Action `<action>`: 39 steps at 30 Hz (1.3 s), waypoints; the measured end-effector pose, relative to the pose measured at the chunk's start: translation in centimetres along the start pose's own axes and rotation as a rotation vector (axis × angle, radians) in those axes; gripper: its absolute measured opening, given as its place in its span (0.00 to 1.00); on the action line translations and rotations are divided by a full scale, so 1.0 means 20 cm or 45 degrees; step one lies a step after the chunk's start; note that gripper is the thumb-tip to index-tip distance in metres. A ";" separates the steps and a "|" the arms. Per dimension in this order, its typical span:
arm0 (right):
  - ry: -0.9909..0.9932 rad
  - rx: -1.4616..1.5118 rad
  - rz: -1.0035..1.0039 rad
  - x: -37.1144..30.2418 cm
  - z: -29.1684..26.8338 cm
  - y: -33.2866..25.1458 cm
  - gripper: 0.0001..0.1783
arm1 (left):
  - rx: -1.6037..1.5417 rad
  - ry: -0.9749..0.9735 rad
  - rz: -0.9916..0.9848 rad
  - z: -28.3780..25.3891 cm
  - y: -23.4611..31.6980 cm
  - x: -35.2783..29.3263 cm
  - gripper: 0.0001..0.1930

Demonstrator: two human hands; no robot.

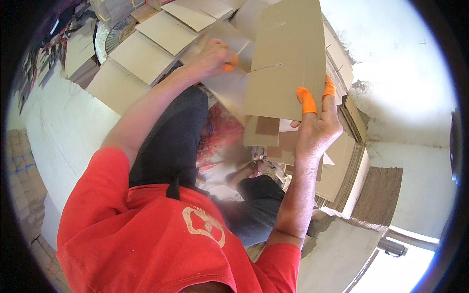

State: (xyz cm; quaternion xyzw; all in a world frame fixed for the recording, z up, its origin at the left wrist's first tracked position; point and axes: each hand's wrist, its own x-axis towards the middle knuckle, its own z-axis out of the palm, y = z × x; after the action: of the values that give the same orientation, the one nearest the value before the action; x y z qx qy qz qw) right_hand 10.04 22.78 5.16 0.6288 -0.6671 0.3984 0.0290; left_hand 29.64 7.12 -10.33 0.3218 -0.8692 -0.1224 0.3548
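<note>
A tall brown cardboard sheet (287, 58) with a cut slot stands tilted in my right hand (318, 124). The thumb lies on its near face, with the other fingers at its right edge; orange covers sit on two fingertips. Farther left, my left hand (213, 57) is curled closed, an orange cover on one finger. It is over a motion-blurred, slotted cardboard piece (227, 95); whether the fingers grip that piece is hidden. A smaller cardboard piece (261, 131) hangs below the tall sheet.
Slotted cardboard sheets (139, 56) overlap in stacks at the far left. More cardboard stacks (337, 168) stand along the pale wall (410, 166) at right. Red stringy material (220, 132) lies between my dark-trousered legs (168, 136). A pale surface (58, 127) extends on the left.
</note>
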 end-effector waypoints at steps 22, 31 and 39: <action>-0.262 0.104 0.047 -0.06 0.23 0.03 0.22 | -0.048 0.047 0.082 0.05 -0.06 -0.01 0.06; -0.596 -0.098 -0.251 -0.37 0.57 0.26 0.31 | 0.006 -0.081 -0.110 0.01 0.01 0.02 0.08; -0.115 -0.425 -0.248 -0.24 0.28 0.35 0.38 | 0.108 -0.095 0.150 -0.01 0.14 0.00 0.40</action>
State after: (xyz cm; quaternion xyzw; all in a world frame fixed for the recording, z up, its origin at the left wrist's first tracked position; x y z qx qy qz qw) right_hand 7.68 22.77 -4.72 0.6940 -0.6606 0.2491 0.1413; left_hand 28.46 9.15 -8.95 0.2801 -0.9037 -0.0762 0.3147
